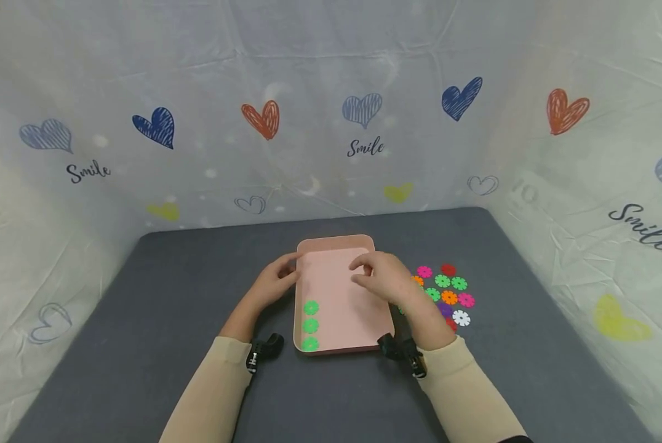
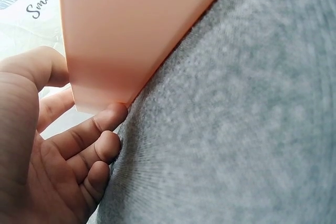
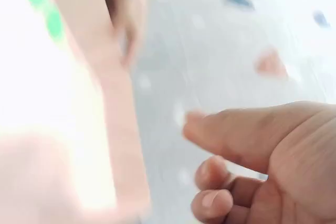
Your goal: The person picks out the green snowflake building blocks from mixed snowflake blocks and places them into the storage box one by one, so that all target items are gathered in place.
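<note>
Where the left hand loosely touches the pink tray, table spreads beyond its edge; the right hand hovers, thumb parted; the tray's long axis points forward.

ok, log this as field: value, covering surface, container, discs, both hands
surface: dark grey tabletop
container: pale pink rectangular tray
in tray: three green flat notched discs, one column, left side
outside: multicoloured flat notched discs, right of tray, partly hidden
left hand: touching tray's left edge
right hand: above tray, nothing visible in its grip
</note>
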Demonstrator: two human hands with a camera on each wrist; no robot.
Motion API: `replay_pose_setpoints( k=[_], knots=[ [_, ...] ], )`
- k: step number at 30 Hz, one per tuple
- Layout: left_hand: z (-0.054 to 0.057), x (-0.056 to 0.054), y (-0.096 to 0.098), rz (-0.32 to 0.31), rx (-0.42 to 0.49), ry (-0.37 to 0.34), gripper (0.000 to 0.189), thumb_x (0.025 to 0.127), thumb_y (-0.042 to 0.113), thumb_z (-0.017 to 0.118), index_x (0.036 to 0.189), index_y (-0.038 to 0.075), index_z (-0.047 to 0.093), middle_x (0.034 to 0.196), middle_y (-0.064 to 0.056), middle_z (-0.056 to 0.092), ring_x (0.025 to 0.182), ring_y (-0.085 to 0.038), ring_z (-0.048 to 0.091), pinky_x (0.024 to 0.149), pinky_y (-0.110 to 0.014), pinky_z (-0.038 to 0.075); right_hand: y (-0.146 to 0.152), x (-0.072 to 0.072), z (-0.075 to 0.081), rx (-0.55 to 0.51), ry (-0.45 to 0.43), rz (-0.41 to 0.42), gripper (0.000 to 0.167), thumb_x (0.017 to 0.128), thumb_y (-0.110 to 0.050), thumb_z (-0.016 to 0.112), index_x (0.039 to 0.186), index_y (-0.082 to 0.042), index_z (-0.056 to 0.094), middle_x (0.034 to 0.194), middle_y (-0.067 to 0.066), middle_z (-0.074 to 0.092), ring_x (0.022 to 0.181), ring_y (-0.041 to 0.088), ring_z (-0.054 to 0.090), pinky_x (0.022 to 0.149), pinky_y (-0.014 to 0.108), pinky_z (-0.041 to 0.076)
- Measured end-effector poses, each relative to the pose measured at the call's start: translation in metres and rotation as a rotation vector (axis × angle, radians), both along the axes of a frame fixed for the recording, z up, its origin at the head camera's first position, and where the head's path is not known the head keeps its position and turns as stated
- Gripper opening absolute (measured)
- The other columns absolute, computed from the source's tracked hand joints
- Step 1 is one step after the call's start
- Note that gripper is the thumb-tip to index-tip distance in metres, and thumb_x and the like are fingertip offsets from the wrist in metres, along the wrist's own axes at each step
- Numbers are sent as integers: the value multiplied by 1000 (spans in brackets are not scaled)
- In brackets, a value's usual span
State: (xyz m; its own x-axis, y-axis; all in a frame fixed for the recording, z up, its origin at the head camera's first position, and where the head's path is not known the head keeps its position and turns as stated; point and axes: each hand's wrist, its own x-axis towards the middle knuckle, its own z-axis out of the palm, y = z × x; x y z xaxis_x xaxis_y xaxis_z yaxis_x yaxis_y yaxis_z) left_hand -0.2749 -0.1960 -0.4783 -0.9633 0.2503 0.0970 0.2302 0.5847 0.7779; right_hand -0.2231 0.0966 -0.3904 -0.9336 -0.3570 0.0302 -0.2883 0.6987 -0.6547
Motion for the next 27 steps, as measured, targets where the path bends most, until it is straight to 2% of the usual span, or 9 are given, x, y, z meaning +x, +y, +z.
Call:
replay_pose_setpoints(
  k=[7, 11, 15, 17, 18, 20, 23, 25, 27],
  knots=[
    [-1, -1, -1, 2, -4, 8, 50, 102, 21, 63, 150, 10, 52, 115, -15, 67, 97, -28, 62, 83, -47, 49, 67, -16, -13, 193, -121, -138, 17, 90, -11, 77, 104, -3, 72, 92, 8, 64, 77, 23, 55, 70, 39, 47],
    [-1, -1, -1, 1, 6, 6, 50, 102, 22, 63, 150, 11, 53, 115, -14, 67, 98, -27, 62, 83, -46, 49, 80, -19, -23, 293, -239, -235, 22, 84, -17, 84, 82, -6, 65, 82, 6, 60, 72, 22, 53, 67, 40, 46],
    [-1, -1, -1, 0, 22, 3, 50, 102, 21, 64, 149, 11, 53, 116, -15, 67, 98, -28, 62, 82, -45, 49, 82, -20, -27, 380, -269, -330, 36, 80, -25, 87, 96, 0, 66, 92, 13, 65, 79, 27, 59, 75, 51, 51],
    [-1, -1, -1, -3, 23, 4, 50, 102, 21, 63, 150, 11, 53, 117, -15, 67, 99, -28, 62, 83, -45, 49, 84, -20, -28, 381, -267, -343, 45, 80, -26, 87, 107, 3, 65, 102, 17, 66, 85, 31, 62, 79, 55, 51],
    [-1, -1, -1, -3, 26, 1, 50, 102, 22, 64, 150, 11, 53, 117, -15, 67, 100, -28, 62, 83, -45, 49, 84, -21, -28, 376, -274, -343, 43, 81, -26, 87, 104, 3, 65, 99, 17, 66, 82, 30, 61, 77, 53, 51],
    [-1, -1, -1, -3, 21, 2, 50, 102, 22, 63, 150, 11, 53, 117, -15, 67, 100, -28, 62, 83, -45, 49, 85, -22, -28, 355, -278, -328, 32, 83, -25, 85, 87, -1, 64, 84, 12, 62, 72, 26, 56, 69, 45, 49],
    [0, -2, -1, -3, 16, 3, 50, 102, 22, 63, 150, 11, 53, 115, -15, 67, 98, -29, 62, 83, -46, 49, 85, -23, -26, 284, -264, -291, 38, 85, -21, 82, 65, -11, 51, 64, 1, 46, 58, 18, 43, 57, 36, 39],
    [0, -1, -1, -2, 6, 6, 50, 102, 22, 63, 150, 11, 53, 115, -15, 67, 98, -29, 62, 83, -47, 49, 83, -22, -21, 217, -235, -267, 30, 88, -19, 80, 70, -9, 57, 63, -1, 47, 56, 16, 44, 56, 33, 39],
    [0, -1, 0, -1, 5, 3, 50, 103, 22, 62, 150, 11, 52, 115, -15, 67, 99, -29, 62, 85, -48, 49, 80, -22, -15, 133, -219, -246, 18, 91, -17, 77, 88, -3, 68, 63, 2, 54, 56, 17, 49, 57, 33, 43]
  ],
)
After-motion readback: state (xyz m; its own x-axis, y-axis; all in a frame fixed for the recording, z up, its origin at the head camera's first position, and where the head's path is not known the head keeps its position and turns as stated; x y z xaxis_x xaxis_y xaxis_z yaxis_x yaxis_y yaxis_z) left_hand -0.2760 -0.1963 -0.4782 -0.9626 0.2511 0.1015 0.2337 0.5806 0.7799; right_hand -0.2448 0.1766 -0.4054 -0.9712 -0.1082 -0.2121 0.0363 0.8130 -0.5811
